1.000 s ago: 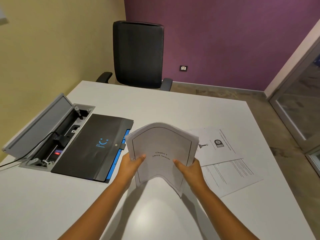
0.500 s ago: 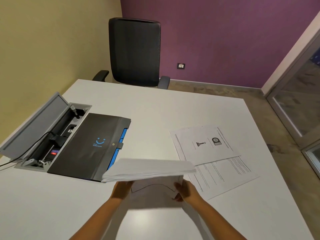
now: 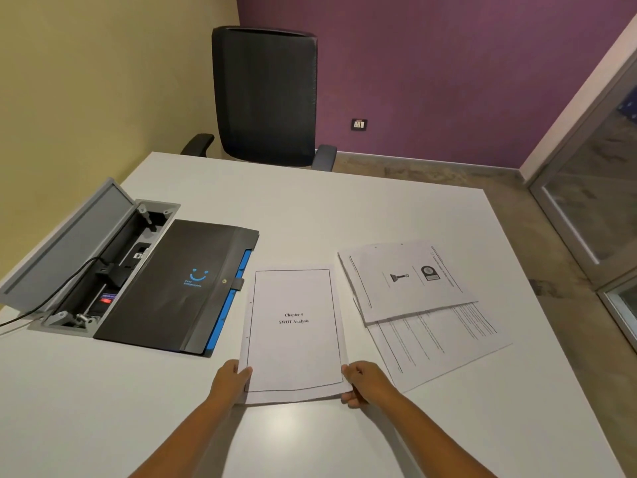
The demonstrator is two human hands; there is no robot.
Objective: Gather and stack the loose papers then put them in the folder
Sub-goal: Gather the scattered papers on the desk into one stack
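Note:
A stack of white papers [image 3: 294,336], its top sheet reading "Chapter 4 SWOT Analysis", lies flat on the white table [image 3: 344,208] in front of me. My left hand [image 3: 230,381] grips the stack's near left corner and my right hand [image 3: 365,382] grips its near right corner. To the right lie loose sheets [image 3: 413,291], one with small pictures overlapping one with text lines. A black folder [image 3: 182,288] with a blue smile logo and blue inner edge lies closed to the left of the stack.
An open grey cable box [image 3: 86,257] with plugs and a black cable is set into the table left of the folder. A black office chair [image 3: 265,94] stands at the far edge. A glass door [image 3: 593,208] is at the right.
The stack was held upright facing me, then tipped flat, and now lies on the table. Both hands came down with it and stay on its near corners.

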